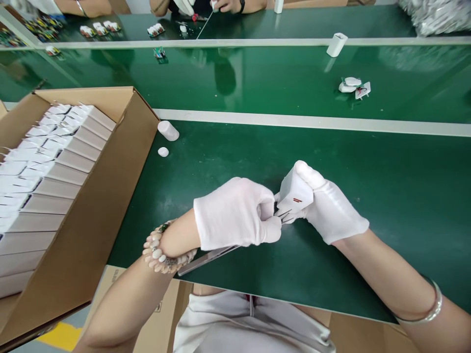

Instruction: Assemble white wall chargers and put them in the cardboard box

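Observation:
My right hand (326,206), in a white glove, holds a small white plastic housing (292,189) by its far and right sides. Two short reddish marks, perhaps slots or wire ends, show on its near face. My left hand (239,213), also gloved, has its fingers closed round a pair of metal tweezers (208,260). The thin tips come out beside the thumb, right by the lower edge of the housing. Whether they grip anything I cannot tell. The handle end runs back under my left wrist.
At left stands a cardboard box (106,196) with rows of white housings (47,191). A white cylinder (168,131) and small white cap (163,152) lie beside it. Small assemblies (353,87) lie beyond the white strip (294,121). A co-worker's hands (224,6) are at the far side.

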`<state>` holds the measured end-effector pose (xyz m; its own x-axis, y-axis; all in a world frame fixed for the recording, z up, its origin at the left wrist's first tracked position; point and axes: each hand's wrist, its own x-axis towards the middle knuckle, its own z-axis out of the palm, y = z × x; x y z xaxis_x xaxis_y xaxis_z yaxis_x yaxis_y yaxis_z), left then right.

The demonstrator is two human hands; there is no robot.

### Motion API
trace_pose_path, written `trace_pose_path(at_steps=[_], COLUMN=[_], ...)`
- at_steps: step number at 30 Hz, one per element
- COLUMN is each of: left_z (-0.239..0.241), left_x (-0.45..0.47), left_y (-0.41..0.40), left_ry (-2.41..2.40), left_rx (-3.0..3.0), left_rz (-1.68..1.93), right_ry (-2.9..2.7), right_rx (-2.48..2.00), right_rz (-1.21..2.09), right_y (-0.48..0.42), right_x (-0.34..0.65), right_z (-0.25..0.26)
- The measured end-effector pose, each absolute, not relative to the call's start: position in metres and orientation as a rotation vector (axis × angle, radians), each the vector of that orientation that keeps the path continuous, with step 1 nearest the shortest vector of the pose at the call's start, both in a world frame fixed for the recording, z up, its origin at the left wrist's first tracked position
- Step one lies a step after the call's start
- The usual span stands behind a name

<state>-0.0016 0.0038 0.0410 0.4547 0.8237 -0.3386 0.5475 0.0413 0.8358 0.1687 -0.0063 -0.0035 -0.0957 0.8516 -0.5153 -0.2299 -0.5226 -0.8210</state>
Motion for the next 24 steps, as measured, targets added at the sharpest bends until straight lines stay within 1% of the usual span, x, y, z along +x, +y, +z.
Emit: trace_pose_path(at_steps=[4,6,8,10,12,14,16,18,20,22,24], left_z=[0.051,0.054,0.052,0.046,0.038,0.032,0.032,0.037,0.043,0.047,0.047], left_x=[-0.006,-0.015,-0.025,-0.035,-0.04,-0.042,-0.042,-0.04,-0.037,-0.033,-0.028], left_y=[0.01,0.015,0.023,0.033,0.04,0.044,0.042,0.035,0.027,0.02,0.018], left_ry=[1.163,1.284,1.502,1.776,1.97,1.97,1.779,1.433,1.015,0.649,0.418], left_rx=[1.856,1.932,2.088,2.238,2.196,2.152,2.113,2.067,2.046,2.067,2.107], left_rz=[0.14,0.136,0.14,0.118,0.054,0.256,0.528,0.64,0.611,0.567,0.566], right_ry=[-0.675,-0.676,-0.731,-0.848,-0.999,-1.208,-1.495,-1.711,-1.807,-1.781,-1.68], right_rx=[-1.377,-1.383,-1.364,-1.331,-1.298,-1.281,-1.256,-1.197,-1.172,-1.222,-1.263], right_rz=[1.741,1.737,1.686,1.535,1.313,1.081,0.818,0.6,0.535,0.533,0.539], right_y=[-0.005,-0.005,-0.006,-0.009,-0.015,-0.021,-0.025,-0.028,-0.029,-0.029,-0.029], right_x=[0.171,0.171,0.171,0.169,0.167,0.165,0.163,0.162,0.161,0.161,0.16], right_z=[-0.005,-0.002,0.001,0.003,0.002,-0.002,-0.006,-0.01,-0.013,-0.017,-0.02])
